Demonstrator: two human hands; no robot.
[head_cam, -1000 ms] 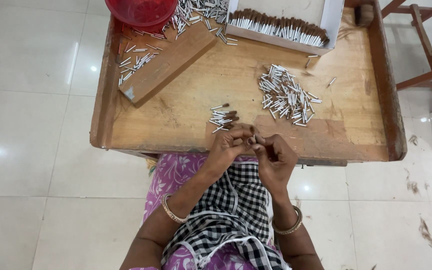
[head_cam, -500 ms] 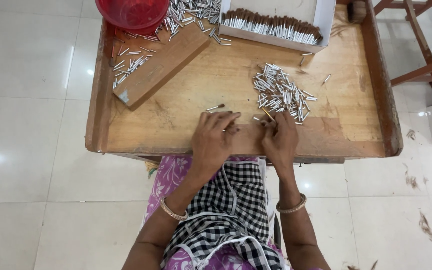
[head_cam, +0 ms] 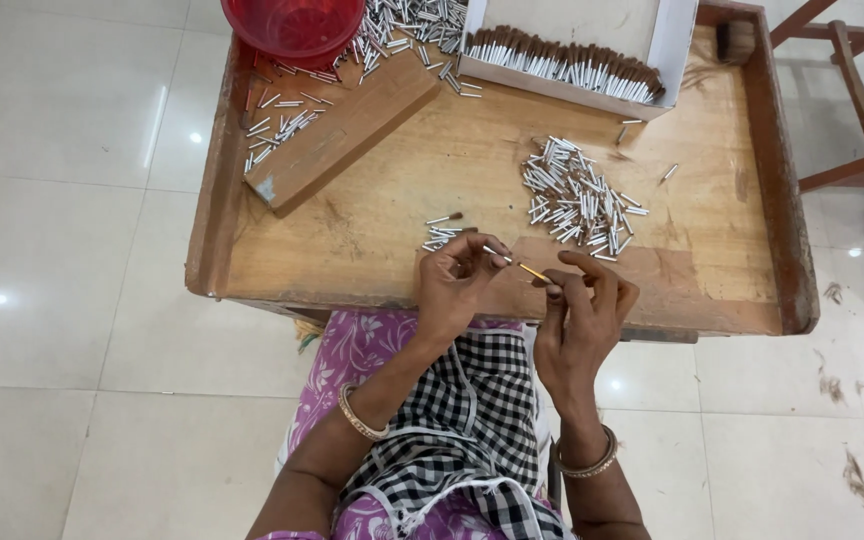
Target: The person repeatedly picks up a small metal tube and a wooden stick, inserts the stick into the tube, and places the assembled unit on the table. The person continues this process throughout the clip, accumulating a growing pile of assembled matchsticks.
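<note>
Your left hand (head_cam: 455, 283) and right hand (head_cam: 582, 310) meet just below the middle of the frame, over the near edge of the wooden tray table (head_cam: 382, 200). The left hand's fingertips pinch a small silver tube (head_cam: 497, 251), and the right hand's fingers are curled around a thin yellow-tipped stick (head_cam: 533, 272) — its point sits just beside the tube's end, though whether it is inside cannot be told. Just above your left hand lies a small cluster of silver tubes (head_cam: 440, 234). A larger heap of silver tubes (head_cam: 577, 198) lies up and to the right. Further out, a wooden block (head_cam: 342, 135) lies at a slant in the upper left of the frame, loose tubes scattered about it, with a red plastic bowl (head_cam: 297, 25) at the top edge. At the top right, a white cardboard box (head_cam: 592, 30) holds a row of brown-tipped pieces (head_cam: 562, 62).
</note>
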